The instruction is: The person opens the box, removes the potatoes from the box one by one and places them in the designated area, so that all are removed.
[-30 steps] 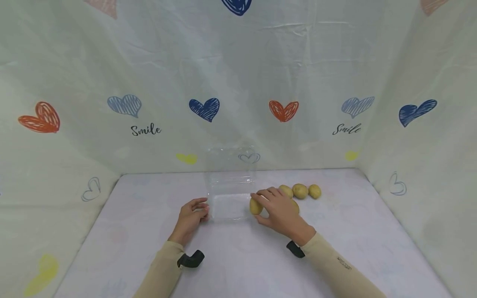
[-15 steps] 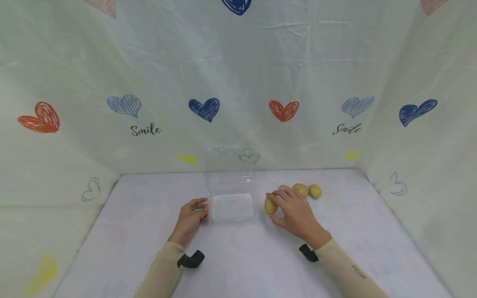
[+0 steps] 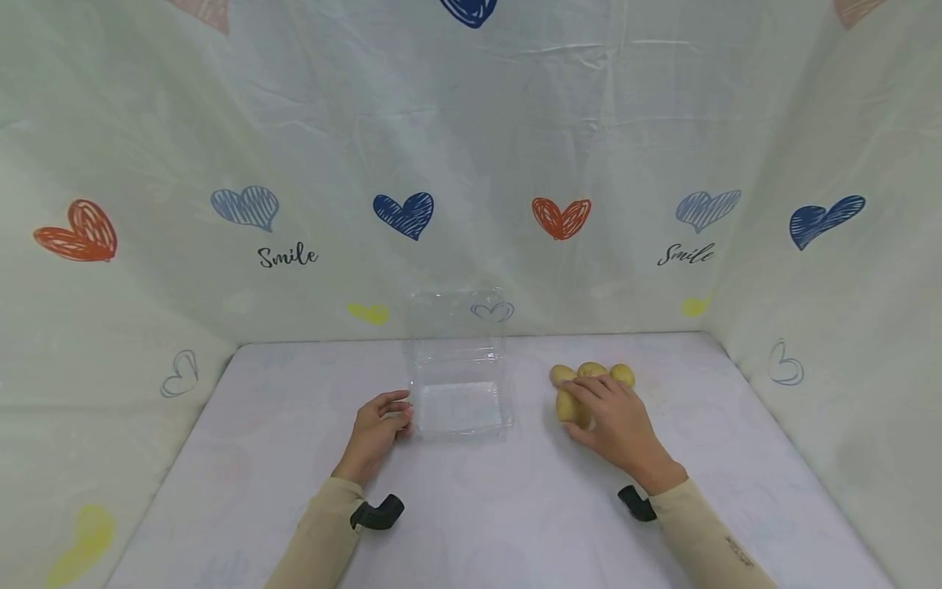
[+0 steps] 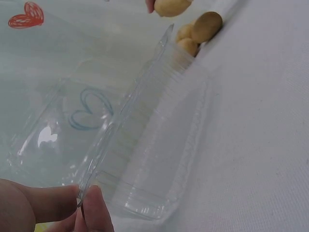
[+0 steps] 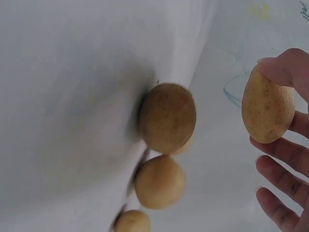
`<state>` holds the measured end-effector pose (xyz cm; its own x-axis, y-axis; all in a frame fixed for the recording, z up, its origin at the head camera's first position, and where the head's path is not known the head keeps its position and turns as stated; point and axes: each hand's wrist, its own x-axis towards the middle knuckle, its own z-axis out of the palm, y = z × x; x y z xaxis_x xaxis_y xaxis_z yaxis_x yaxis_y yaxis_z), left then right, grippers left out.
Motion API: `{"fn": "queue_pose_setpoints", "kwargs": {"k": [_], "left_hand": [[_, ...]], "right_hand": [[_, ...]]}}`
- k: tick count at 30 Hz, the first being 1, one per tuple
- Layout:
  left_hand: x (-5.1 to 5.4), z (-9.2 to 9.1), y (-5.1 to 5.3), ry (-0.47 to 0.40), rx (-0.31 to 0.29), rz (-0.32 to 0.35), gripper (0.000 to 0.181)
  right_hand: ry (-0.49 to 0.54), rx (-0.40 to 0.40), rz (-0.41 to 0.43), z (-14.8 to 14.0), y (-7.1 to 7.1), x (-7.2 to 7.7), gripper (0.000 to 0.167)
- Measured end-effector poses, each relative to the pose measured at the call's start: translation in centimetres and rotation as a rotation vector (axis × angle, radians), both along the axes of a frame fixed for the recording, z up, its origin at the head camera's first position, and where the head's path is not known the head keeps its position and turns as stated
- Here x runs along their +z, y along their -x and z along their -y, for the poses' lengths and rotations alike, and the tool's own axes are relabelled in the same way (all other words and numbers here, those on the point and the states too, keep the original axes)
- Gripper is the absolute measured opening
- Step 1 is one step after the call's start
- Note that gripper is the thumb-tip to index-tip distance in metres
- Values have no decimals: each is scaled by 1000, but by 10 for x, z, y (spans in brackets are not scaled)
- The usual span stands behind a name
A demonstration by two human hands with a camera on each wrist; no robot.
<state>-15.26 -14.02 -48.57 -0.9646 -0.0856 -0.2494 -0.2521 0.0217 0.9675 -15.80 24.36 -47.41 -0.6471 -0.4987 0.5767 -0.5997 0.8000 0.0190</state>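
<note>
My right hand point(image 3: 621, 421) pinches a potato point(image 5: 268, 106) between thumb and fingers, and in the right wrist view this potato hangs clear of the table. Several other potatoes lie close by: one point(image 5: 167, 117) is mostly hidden behind the hand in the head view, and a row behind it includes a left one point(image 3: 563, 375) and a right one point(image 3: 622, 375). With thumb and finger, my left hand point(image 3: 374, 433) pinches the rim of a clear plastic clamshell box point(image 4: 159, 145). The box's lid point(image 3: 456, 315) stands raised at the back.
A white cloth covers the table point(image 3: 471, 515). Behind it rises a pale backdrop point(image 3: 471, 147) printed with hearts and "Smile". A black strap-like piece point(image 3: 378, 512) sits at the left wrist, another point(image 3: 637, 503) at the right.
My right hand has carried the held potato rightward, away from the box's right side to above the other potatoes. The left hand and the box have stayed in place.
</note>
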Motion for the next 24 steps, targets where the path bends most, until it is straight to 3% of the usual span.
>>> {"fn": "queue_pose_setpoints", "kwargs": {"k": [24], "left_hand": [[2, -1, 0, 0, 6, 17, 41]], "right_hand": [[18, -73, 63, -50, 3, -10, 65]]}}
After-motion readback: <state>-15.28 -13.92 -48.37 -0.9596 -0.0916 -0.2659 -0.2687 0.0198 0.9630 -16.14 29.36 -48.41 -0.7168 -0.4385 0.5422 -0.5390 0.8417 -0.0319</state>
